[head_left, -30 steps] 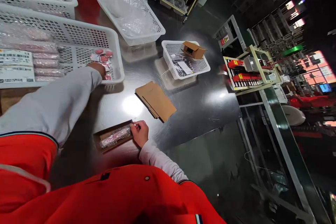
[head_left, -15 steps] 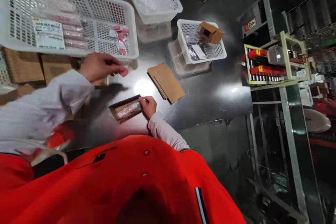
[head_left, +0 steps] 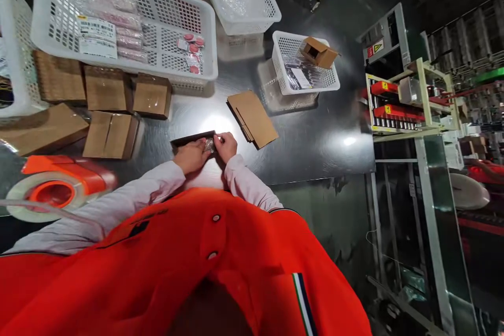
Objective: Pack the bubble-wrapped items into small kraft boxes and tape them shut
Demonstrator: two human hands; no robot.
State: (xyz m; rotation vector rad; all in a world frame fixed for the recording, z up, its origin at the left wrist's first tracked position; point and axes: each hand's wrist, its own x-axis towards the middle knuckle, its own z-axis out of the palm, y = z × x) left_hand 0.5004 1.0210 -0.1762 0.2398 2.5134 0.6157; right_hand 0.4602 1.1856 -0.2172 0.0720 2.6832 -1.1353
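Observation:
An open brown cardboard box (head_left: 192, 138) lies on the metal table in front of my body, with a bubble-wrapped package (head_left: 210, 145) partly visible inside. My left hand (head_left: 192, 156) reaches over the box's near side, fingers pressed together at the package; whatever they hold is hidden. With bent fingers, my right hand (head_left: 226, 147) grips the box's right end. Flat cardboard pieces (head_left: 253, 118) lie just right of my right hand. Small packets with round pink pieces (head_left: 193, 48) sit in a large white basket (head_left: 157, 65) beyond the box, beside pink wrapped packages (head_left: 128, 31).
Closed cardboard boxes (head_left: 110, 135) stand on the left, behind an orange tape dispenser (head_left: 71, 184). A white basket of clear wrap (head_left: 252, 23) is at the back. Farther right, a small white basket (head_left: 279, 71) holds dark packets and a small carton (head_left: 318, 52). The table's near edge runs at right.
My left hand has moved right and nearer my body, from beside the large basket with a round pink piece to the box. That piece is now out of sight. My right hand stays at the box's end.

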